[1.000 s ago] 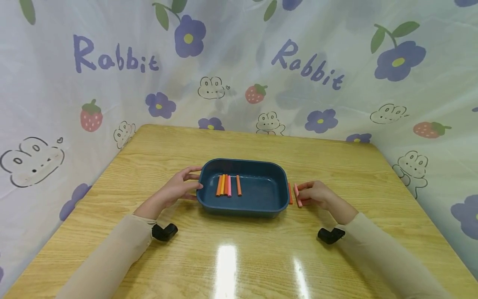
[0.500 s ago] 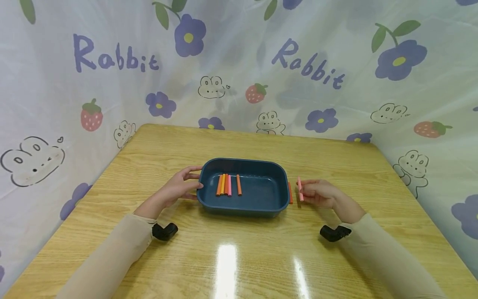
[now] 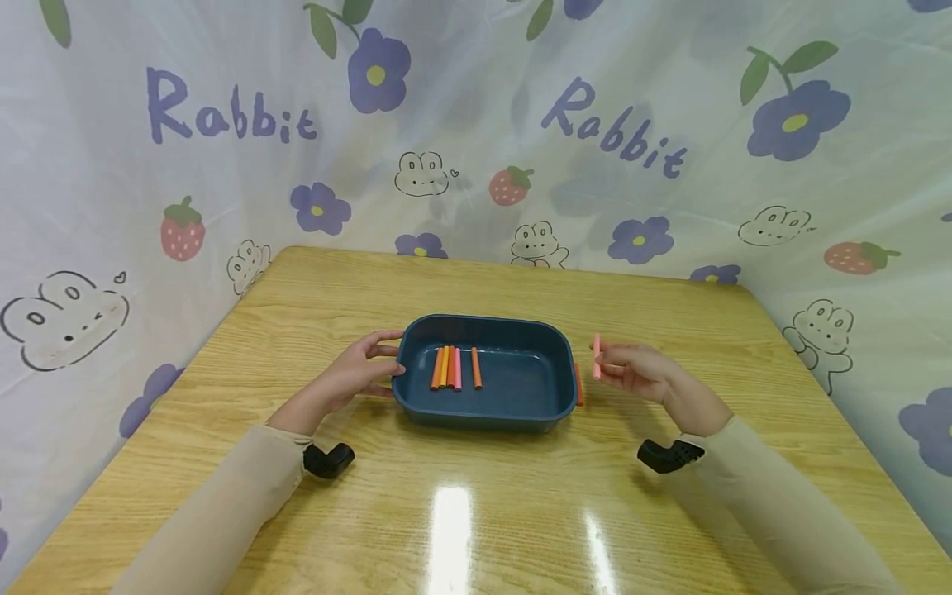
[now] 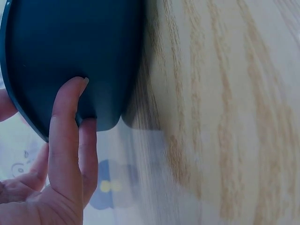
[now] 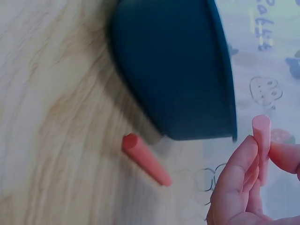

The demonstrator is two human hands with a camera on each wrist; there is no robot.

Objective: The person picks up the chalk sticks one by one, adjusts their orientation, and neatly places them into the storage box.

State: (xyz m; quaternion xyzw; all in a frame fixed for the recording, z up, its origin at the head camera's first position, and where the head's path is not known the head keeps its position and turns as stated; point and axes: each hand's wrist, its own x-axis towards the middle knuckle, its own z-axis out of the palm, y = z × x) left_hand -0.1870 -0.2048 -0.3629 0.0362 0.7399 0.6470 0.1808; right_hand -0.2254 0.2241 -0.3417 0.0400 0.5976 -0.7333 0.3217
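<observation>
A dark blue rectangular box (image 3: 513,417) stands on the table. My left hand (image 3: 362,372) grips its left end, thumb over the rim and fingers against the outer wall (image 4: 70,47). My right hand (image 3: 640,372) pinches a short pink stick (image 3: 597,357), plain like a crayon or chalk, nearly upright between thumb and fingertips. The stick is raised above the table, just right of the box; its end shows in the right wrist view. An orange-red stick (image 5: 147,159) lies on the table beside the box's right wall. Several orange, yellow and pink sticks (image 3: 446,368) lie inside the box, toward its left.
The wooden table (image 3: 521,512) carries the box, with a printed fabric backdrop (image 3: 476,124) rising behind it and along the sides. Black wrist mounts (image 3: 327,461) sit at both sleeve ends.
The right hand has lifted the pink stick off the table, turning it more upright and raising it beside the box. The left hand and the box have stayed in place.
</observation>
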